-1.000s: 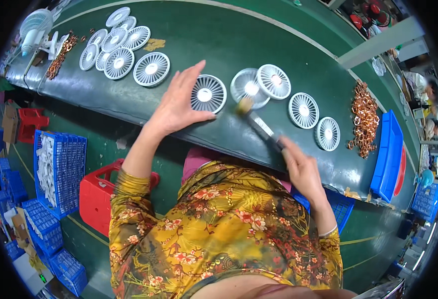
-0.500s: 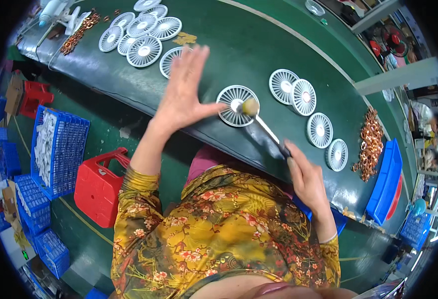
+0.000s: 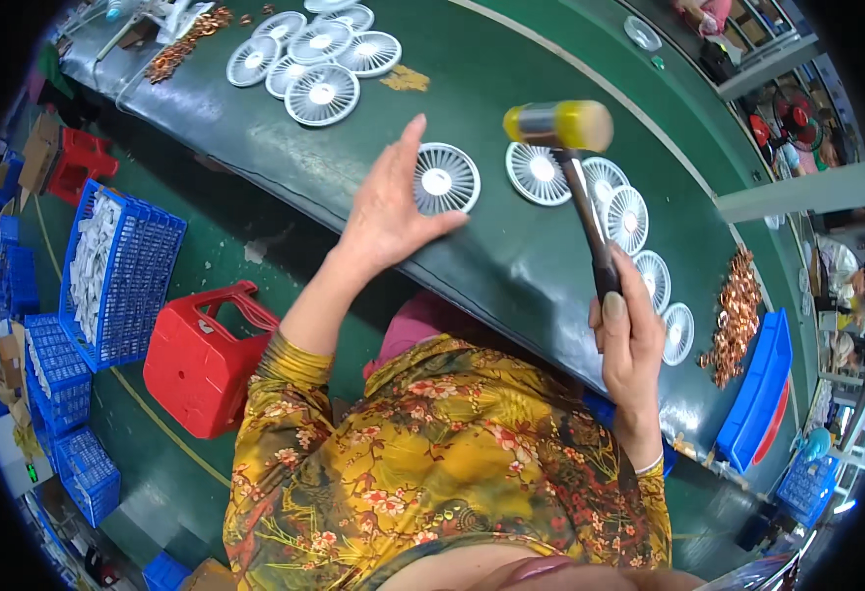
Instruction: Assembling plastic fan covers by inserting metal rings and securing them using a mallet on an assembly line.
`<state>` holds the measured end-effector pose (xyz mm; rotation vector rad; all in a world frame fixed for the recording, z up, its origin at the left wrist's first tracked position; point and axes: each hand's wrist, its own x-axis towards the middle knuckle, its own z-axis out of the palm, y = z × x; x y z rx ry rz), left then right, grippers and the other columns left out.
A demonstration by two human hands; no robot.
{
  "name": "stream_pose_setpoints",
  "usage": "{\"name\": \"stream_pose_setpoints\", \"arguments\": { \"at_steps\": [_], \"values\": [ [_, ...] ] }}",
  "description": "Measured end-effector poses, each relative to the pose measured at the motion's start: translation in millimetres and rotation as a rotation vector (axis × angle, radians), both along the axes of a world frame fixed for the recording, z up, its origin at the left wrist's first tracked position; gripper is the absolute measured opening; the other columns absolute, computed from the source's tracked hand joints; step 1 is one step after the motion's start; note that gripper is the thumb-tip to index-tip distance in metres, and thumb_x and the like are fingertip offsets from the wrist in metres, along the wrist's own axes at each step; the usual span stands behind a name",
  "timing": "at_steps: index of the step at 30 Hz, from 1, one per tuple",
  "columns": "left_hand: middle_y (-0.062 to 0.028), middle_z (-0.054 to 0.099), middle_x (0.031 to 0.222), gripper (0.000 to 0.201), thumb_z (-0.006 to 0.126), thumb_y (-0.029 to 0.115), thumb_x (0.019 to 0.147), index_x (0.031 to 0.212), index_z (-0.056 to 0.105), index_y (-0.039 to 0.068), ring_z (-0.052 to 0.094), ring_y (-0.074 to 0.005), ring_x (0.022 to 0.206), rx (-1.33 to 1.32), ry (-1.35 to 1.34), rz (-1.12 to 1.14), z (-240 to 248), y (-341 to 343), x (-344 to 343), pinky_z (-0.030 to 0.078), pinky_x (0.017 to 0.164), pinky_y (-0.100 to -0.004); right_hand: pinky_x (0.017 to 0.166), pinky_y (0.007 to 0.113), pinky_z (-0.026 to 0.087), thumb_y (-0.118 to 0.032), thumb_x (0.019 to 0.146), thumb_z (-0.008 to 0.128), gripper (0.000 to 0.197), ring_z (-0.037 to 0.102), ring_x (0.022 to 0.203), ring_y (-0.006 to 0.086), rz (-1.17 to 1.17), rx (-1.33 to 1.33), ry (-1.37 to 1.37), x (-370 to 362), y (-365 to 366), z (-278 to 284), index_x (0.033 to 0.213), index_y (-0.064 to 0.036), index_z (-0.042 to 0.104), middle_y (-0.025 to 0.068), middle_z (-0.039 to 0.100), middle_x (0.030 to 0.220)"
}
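My right hand [image 3: 629, 330] grips the dark handle of a mallet [image 3: 558, 125], whose yellow, pale-faced head is raised over the bench. My left hand [image 3: 388, 212] is open, thumb and fingers spread around the near-left side of a white spoked disc [image 3: 436, 180]; fingers overlap its left rim, and whether they touch it is unclear. Just right of that, another white spoked disc [image 3: 541, 173] lies partly behind the mallet head. Several similar discs [image 3: 628, 220] run in a curved row toward the right. A cluster of more spoked discs [image 3: 322, 94] rests at the far left.
Copper-coloured rings lie in a heap [image 3: 733, 320] at the right and a smaller heap [image 3: 181, 47] at the far left. A blue tray [image 3: 755, 389] stands at the bench's right end. On the floor at left are a red stool [image 3: 201, 364] and blue crates [image 3: 137, 276].
The mallet has lifted off a disc and swung up to the right. That disc now appears farther right, by the row, and another from the left lies at my left hand.
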<state>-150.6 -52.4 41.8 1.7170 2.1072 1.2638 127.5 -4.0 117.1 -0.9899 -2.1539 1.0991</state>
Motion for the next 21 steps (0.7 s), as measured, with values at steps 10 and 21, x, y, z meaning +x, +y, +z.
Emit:
{"name": "stream_pose_setpoints", "arguments": {
  "at_steps": [10, 21],
  "values": [
    [-0.0169, 0.053, 0.12, 0.071, 0.08, 0.029, 0.066, 0.127, 0.051, 0.009, 0.048, -0.039, 0.119, 0.022, 0.277, -0.148, -23, 16, 25, 0.041, 0.101, -0.0445, 0.077, 0.032, 0.05, -0.017, 0.092, 0.058, 0.036, 0.068, 0.09, 0.0265, -0.139, -0.085, -0.228, 29, 3, -43, 0.127, -0.0085, 0.056, 0.0214, 0.066, 0.105],
    [-0.024, 0.02, 0.149, 0.078, 0.073, 0.031, 0.075, 0.141, 0.036, 0.013, 0.023, -0.0479, 0.135, -0.103, 0.284, -0.447, -4, 49, 31, 0.019, 0.106, -0.0635, 0.101, 0.049, 0.036, -0.023, 0.076, 0.075, 0.03, 0.044, 0.121, 0.0461, -0.625, 0.417, -0.525, 130, 5, -80, 0.091, -0.0006, 0.062, 0.0264, 0.048, 0.131]
  ]
}}
